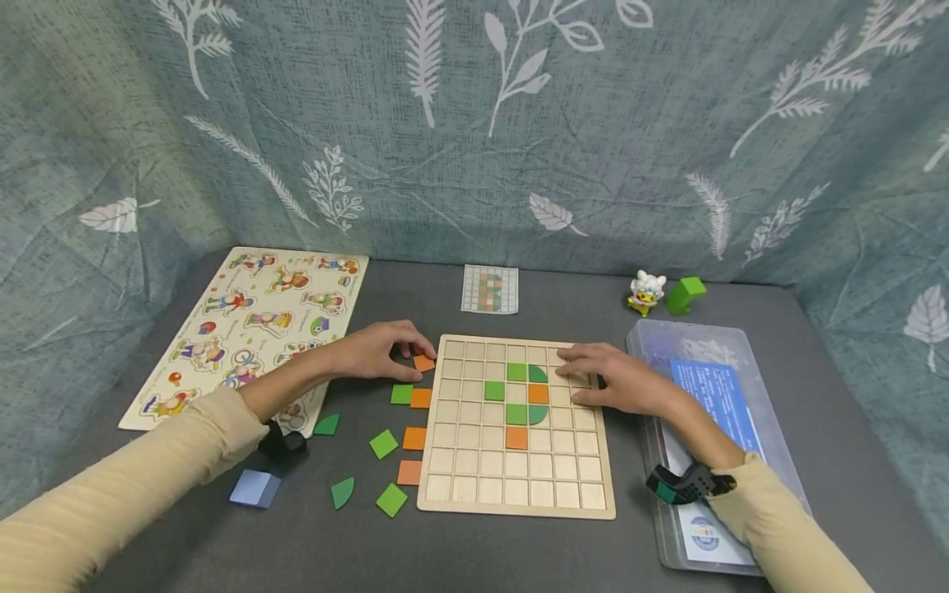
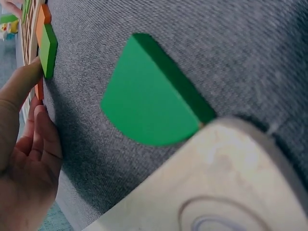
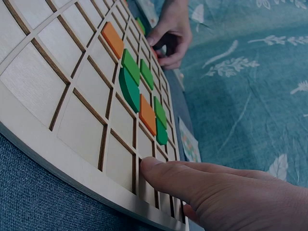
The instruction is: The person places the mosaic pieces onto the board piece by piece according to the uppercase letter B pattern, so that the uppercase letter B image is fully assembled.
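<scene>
The grey tabletop [image 1: 519,552] carried a square wooden grid board [image 1: 516,486]. The right hand [image 1: 615,380] lay flat, fingers straight, on its right part. The left hand [image 1: 374,350] pinched a small orange square tile [image 1: 424,362], lying flat just beside the board's left edge.

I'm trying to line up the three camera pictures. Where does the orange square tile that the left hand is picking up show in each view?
Head: the orange tile lies under the left hand fingertips, just off the grid board top left corner.
Left wrist: top left, a thin orange edge by the fingertips.
Right wrist: hidden behind the far hand.
Shared landmark: the grid board.
</scene>
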{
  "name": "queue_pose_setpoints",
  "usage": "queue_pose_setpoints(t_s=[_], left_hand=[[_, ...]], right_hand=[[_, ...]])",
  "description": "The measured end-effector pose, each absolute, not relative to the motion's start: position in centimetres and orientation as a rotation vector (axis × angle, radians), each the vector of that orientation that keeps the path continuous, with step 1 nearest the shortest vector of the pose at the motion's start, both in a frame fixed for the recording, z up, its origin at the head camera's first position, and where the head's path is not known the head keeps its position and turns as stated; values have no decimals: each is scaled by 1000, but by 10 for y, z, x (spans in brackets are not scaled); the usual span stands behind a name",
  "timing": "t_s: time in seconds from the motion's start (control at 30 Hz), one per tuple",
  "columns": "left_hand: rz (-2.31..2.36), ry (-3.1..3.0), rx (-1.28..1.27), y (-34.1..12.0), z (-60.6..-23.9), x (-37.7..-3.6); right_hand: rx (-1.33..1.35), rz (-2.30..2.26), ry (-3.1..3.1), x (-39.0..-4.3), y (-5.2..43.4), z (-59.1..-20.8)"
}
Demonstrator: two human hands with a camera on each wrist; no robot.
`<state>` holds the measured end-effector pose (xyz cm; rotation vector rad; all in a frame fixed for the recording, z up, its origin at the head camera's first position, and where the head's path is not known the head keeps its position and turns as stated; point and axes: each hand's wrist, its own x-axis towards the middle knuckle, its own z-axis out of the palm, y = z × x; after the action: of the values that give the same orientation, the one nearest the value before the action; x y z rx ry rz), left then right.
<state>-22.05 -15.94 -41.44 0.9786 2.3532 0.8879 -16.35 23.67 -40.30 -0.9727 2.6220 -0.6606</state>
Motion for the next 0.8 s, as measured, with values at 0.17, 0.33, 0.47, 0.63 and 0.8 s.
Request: queue_pose_setpoints(t_s=[0.17, 0.33, 0.47, 0.63, 0.8], left_hand=[[859, 2369, 1009, -157, -414, -221], [826, 2376, 1008, -155, -408, -220], [889, 2407, 1003, -154, -405, -219], [944, 2377, 1105, -129, -397, -216], [914, 2287, 1199, -94, -396, -215]], right_hand=[[-966, -662, 2617, -163, 237, -403], [-971, -664, 2611, -164, 236, -402], [-976, -663, 2605, -163, 234, -401], [-985, -659, 2610, -162, 236, -402], [-985, -658, 2620, -162, 236, -402]])
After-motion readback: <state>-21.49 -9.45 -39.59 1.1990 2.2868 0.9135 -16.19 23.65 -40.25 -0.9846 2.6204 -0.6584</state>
